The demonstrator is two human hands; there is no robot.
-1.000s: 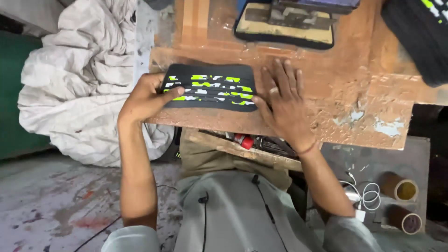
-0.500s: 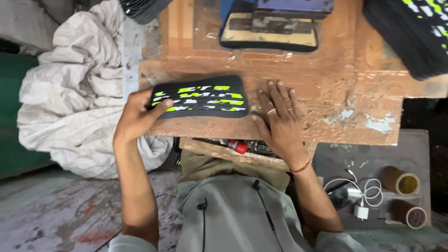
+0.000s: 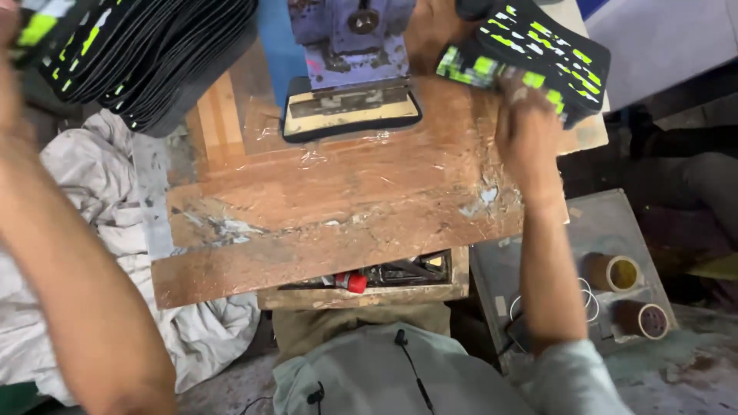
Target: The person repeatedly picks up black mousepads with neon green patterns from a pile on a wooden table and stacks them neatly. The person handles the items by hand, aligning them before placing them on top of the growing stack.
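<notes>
Nearest, the worn wooden surface [image 3: 338,223] lies bare. Beyond, the right hand [image 3: 526,131] grasps a black, green-printed piece [image 3: 480,65] at the right-hand stack [image 3: 553,46]; the left hand [image 3: 9,46], blurred, reaches the left stack [image 3: 146,54], grip unclear. A hasty pull could topple the stack.

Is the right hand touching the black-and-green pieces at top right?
Touching: the head view shows the right hand with fingers on the pieces.
</notes>
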